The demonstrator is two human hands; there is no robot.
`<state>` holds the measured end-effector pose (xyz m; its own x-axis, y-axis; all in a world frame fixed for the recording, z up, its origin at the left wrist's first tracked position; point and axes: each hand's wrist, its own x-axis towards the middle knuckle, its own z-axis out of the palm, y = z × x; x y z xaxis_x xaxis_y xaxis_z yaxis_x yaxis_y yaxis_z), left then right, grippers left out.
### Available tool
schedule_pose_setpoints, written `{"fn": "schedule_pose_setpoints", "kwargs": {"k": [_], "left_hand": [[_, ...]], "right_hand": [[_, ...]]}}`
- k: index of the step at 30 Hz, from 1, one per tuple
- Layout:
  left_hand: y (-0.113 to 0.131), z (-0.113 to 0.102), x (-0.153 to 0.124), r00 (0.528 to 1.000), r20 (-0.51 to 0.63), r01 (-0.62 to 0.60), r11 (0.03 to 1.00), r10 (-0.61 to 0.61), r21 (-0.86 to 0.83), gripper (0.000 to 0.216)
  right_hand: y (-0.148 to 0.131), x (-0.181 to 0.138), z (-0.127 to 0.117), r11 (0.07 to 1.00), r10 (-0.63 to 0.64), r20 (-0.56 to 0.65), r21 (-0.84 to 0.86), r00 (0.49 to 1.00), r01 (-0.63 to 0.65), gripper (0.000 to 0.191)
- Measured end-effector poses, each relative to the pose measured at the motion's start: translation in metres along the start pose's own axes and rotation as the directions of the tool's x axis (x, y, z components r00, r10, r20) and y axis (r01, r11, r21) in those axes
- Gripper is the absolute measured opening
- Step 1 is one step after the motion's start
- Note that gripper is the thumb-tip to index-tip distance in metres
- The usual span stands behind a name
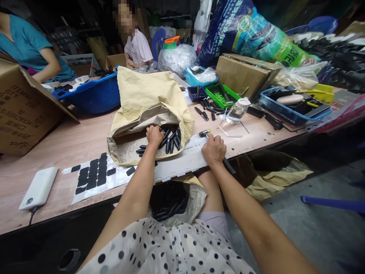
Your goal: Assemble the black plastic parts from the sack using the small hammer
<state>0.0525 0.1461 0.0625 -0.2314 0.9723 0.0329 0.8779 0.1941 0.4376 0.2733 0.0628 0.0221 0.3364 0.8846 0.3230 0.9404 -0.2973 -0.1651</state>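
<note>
My left hand (154, 135) is inside the mouth of a beige woven sack (148, 85) lying on the table. Its fingers curl onto one of the black pen-shaped parts (172, 142) piled there; the fingertips are partly hidden. My right hand (214, 149) is closed around a small hammer (229, 166), whose head with a yellowish tip shows beyond the knuckles and whose black handle sticks out below. Under that hand runs a grey-white cardboard strip (182, 164) along the table edge. Below it, between my legs, an open sack (196, 196) holds more black parts.
Left on the table lie a white power bank (40, 188) and a sheet of black stickers (92, 173). A blue basin (91, 97), a green tray (221, 95), a clear bottle (237, 111) and a blue basket (296, 110) stand around. Two people (139, 49) sit across.
</note>
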Motion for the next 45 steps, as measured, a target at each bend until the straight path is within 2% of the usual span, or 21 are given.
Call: {"fn": "schedule_pose_setpoints", "kwargs": {"k": [3, 6, 9, 12, 15, 18, 20, 22, 24, 26, 28, 30, 34, 39, 45], "left_hand": [[-0.012, -0.009, -0.022, 0.991, -0.118, -0.069, 0.996, 0.062, -0.055, 0.005], [-0.035, -0.019, -0.065, 0.952, -0.216, -0.251, 0.956, 0.216, -0.150, 0.009], [-0.062, -0.020, -0.110, 0.904, -0.162, -0.425, 0.879, 0.397, -0.216, 0.009], [-0.080, -0.010, -0.136, 0.885, -0.070, -0.462, 0.849, 0.461, -0.255, 0.009], [-0.086, 0.000, -0.138, 0.885, -0.022, -0.450, 0.845, 0.464, -0.290, 0.010], [-0.086, 0.004, -0.134, 0.888, -0.016, -0.441, 0.840, 0.460, -0.317, 0.010], [-0.084, 0.004, -0.132, 0.888, -0.011, -0.436, 0.837, 0.459, -0.331, 0.010], [-0.083, 0.004, -0.133, 0.888, -0.008, -0.434, 0.834, 0.459, -0.339, 0.011], [-0.082, 0.005, -0.134, 0.888, -0.005, -0.434, 0.832, 0.460, -0.345, 0.011], [-0.082, 0.005, -0.134, 0.887, 0.001, -0.432, 0.830, 0.462, -0.352, 0.012], [-0.083, 0.005, -0.134, 0.886, 0.011, -0.430, 0.829, 0.464, -0.358, 0.013], [-0.083, 0.004, -0.134, 0.883, 0.022, -0.428, 0.825, 0.469, -0.368, 0.015], [-0.082, 0.001, -0.134, 0.879, 0.038, -0.427, 0.818, 0.476, -0.386, 0.019], [-0.080, -0.001, -0.134, 0.868, 0.058, -0.437, 0.813, 0.494, -0.385, 0.016], [-0.082, 0.003, -0.132, 0.871, 0.038, -0.444, 0.818, 0.489, -0.365, 0.020]], "right_hand": [[0.000, 0.000, 0.000, 1.000, 0.004, 0.004, 0.004, 1.000, -0.004, 0.038], [0.001, 0.000, 0.000, 1.000, 0.011, 0.010, 0.004, 1.000, -0.011, 0.038], [0.001, 0.000, 0.000, 1.000, 0.011, 0.009, 0.006, 1.000, -0.011, 0.038], [0.002, 0.000, 0.000, 1.000, 0.017, 0.010, 0.020, 1.000, -0.017, 0.038], [0.005, 0.005, 0.000, 0.998, 0.022, 0.026, 0.062, 0.999, -0.024, 0.038], [0.013, 0.011, -0.005, 0.984, 0.034, 0.057, 0.173, 0.998, -0.043, 0.039], [0.016, 0.009, -0.014, 0.955, 0.063, 0.026, 0.290, 0.998, -0.068, 0.041], [0.014, -0.003, -0.027, 0.900, 0.063, -0.055, 0.434, 0.997, -0.033, 0.042], [0.006, -0.026, -0.041, 0.811, 0.000, -0.123, 0.581, 0.992, 0.072, 0.041], [-0.006, -0.055, -0.053, 0.690, -0.114, -0.102, 0.707, 0.988, 0.152, 0.039], [-0.020, -0.084, -0.059, 0.595, -0.243, -0.078, 0.776, 0.967, 0.212, 0.036], [-0.032, -0.106, -0.059, 0.547, -0.338, -0.069, 0.797, 0.939, 0.255, 0.034], [-0.042, -0.127, -0.052, 0.584, -0.417, -0.063, 0.745, 0.907, 0.321, 0.037], [-0.043, -0.130, -0.043, 0.679, -0.478, -0.022, 0.625, 0.878, 0.385, 0.040], [-0.040, -0.125, -0.045, 0.686, -0.434, -0.039, 0.633, 0.900, 0.358, 0.041]]}}
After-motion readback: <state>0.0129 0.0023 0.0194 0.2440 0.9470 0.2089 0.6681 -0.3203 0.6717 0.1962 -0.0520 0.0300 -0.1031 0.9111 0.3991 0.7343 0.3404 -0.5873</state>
